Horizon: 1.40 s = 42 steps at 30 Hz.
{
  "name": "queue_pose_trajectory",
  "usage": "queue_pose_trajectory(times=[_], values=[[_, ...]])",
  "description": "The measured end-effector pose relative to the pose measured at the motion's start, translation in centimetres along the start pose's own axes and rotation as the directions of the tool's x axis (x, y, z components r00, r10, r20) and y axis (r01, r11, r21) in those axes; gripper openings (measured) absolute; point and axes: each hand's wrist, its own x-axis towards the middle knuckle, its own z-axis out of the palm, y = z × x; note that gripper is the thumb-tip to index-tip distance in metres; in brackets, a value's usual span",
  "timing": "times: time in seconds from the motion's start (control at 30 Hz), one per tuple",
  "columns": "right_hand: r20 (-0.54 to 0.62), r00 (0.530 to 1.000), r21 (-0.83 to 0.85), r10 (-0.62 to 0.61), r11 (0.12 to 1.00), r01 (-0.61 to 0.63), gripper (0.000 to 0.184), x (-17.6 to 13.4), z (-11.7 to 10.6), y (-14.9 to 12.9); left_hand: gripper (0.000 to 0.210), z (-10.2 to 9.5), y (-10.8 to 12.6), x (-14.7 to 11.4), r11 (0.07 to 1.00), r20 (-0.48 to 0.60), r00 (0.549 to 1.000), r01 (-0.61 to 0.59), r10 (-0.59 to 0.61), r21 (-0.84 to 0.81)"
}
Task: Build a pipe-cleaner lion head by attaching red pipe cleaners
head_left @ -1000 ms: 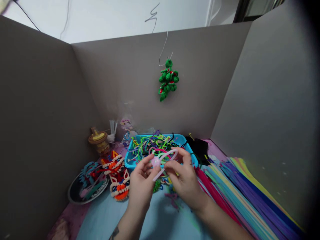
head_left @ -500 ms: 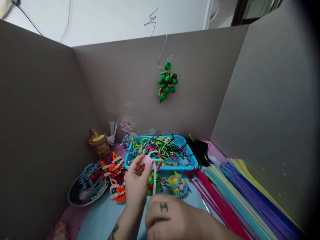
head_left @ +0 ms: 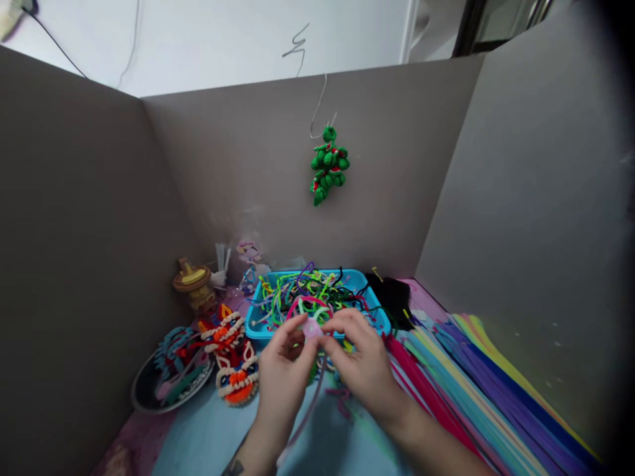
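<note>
In the head view, the left hand (head_left: 282, 370) and right hand (head_left: 364, 360) meet above the front edge of a blue tray (head_left: 354, 277), toward the middle of the worktop (head_left: 426, 297). The left grip is closed on a small pink piece (head_left: 312, 328), thumb and forefinger pinching its left side. The right grip is pinched against the same piece from the right, fingertips touching it. A pink strand (head_left: 312, 410) hangs below the fingertips and curves down toward the left wrist, over a light-blue mat (head_left: 198, 430) that reaches the worktop's near edge.

The tray sits by the back edge, holding a tangle of many-coloured stems (head_left: 317, 287). Just beyond its right end lies something black (head_left: 391, 297), near the back right corner. Bundles of long strands (head_left: 496, 390) run along the right edge, red ones (head_left: 431, 396) innermost.

By the left edge stands a metal bowl (head_left: 141, 400) with blue, red and teal pieces inside; just beside it are orange-and-cream figures (head_left: 238, 380). A jar with a round lid (head_left: 192, 277) stands near the back left corner. A green ornament (head_left: 330, 165) hangs against the grey back panel (head_left: 238, 145).
</note>
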Motion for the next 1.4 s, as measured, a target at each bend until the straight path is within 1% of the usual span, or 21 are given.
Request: queue_pose_trajectory(times=[0.17,0.3,0.43,0.57,0.73,0.8,0.87,0.93,1.0,1.07,1.1,1.17,1.23,1.27,1.4], values=[[-0.047,0.997,0.003,0.054,0.999,-0.054,0.009,0.1,-0.1,-0.4,0.042,0.0,0.6,-0.5,0.999,0.04,0.999,0.028,-0.027,-0.027],[-0.045,0.995,0.012,0.084,0.996,-0.084,0.009,0.2,-0.1,-0.5,0.039,0.0,0.8,-0.6,0.998,0.041,0.999,0.033,-0.03,-0.054],[-0.037,0.992,0.005,0.117,0.993,-0.117,0.01,0.1,-0.1,-0.5,0.034,-0.1,0.5,-0.5,0.999,0.043,0.999,0.015,-0.013,-0.04],[0.041,0.98,0.019,0.193,0.981,-0.194,0.012,0.3,-0.2,-0.4,0.03,-0.2,0.1,-0.4,1.0,0.053,0.999,-0.007,0.006,0.003],[0.147,0.968,0.028,0.204,0.977,-0.21,0.018,0.7,-0.7,-0.1,0.024,-0.3,0.0,-0.4,0.996,0.104,0.993,-0.063,0.055,0.068],[0.187,0.953,0.019,0.237,0.969,-0.245,0.018,0.8,-0.9,0.0,0.023,-0.2,0.0,-0.4,0.993,0.119,0.991,-0.079,0.069,0.082],[0.226,0.932,0.014,0.283,0.956,-0.293,0.019,1.0,-1.0,0.1,0.025,-0.2,0.0,-0.3,0.996,0.119,0.991,-0.066,0.058,0.068],[0.248,0.923,0.033,0.293,0.95,-0.31,0.016,1.1,-1.1,0.1,0.028,-0.2,0.1,-0.2,0.999,0.1,0.995,-0.022,0.02,0.026],[0.22,0.941,0.062,0.257,0.959,-0.277,0.012,1.1,-1.2,-0.1,0.032,-0.3,0.2,0.0,0.999,0.065,0.998,0.029,-0.027,-0.039],[0.21,0.962,0.073,0.172,0.979,-0.191,0.02,1.1,-1.4,-0.4,0.036,-0.5,0.3,0.3,0.993,0.023,0.997,0.07,-0.068,-0.097],[0.237,0.965,0.071,0.114,0.988,-0.135,0.026,1.0,-1.5,-0.5,0.038,-0.5,0.3,0.4,0.989,0.008,0.997,0.081,-0.08,-0.121],[0.333,0.943,0.067,-0.009,0.998,-0.014,0.035,0.8,-1.7,-0.8,0.042,-0.7,0.2,0.7,0.983,-0.01,0.996,0.09,-0.092,-0.157],[0.402,0.91,0.051,-0.101,0.995,0.088,0.035,0.5,-1.6,-1.0,0.043,-0.8,0.0,0.9,0.98,-0.018,0.996,0.084,-0.088,-0.178],[0.408,0.904,0.034,-0.13,0.991,0.128,0.032,0.3,-1.4,-1.0,0.044,-0.8,0.0,1.0,0.979,-0.02,0.996,0.077,-0.082,-0.189],[0.366,0.899,-0.04,-0.24,0.961,0.273,0.018,-0.2,-0.9,-0.9,0.044,-0.8,-0.2,1.1,0.973,-0.009,0.996,0.084,-0.088,-0.213]])
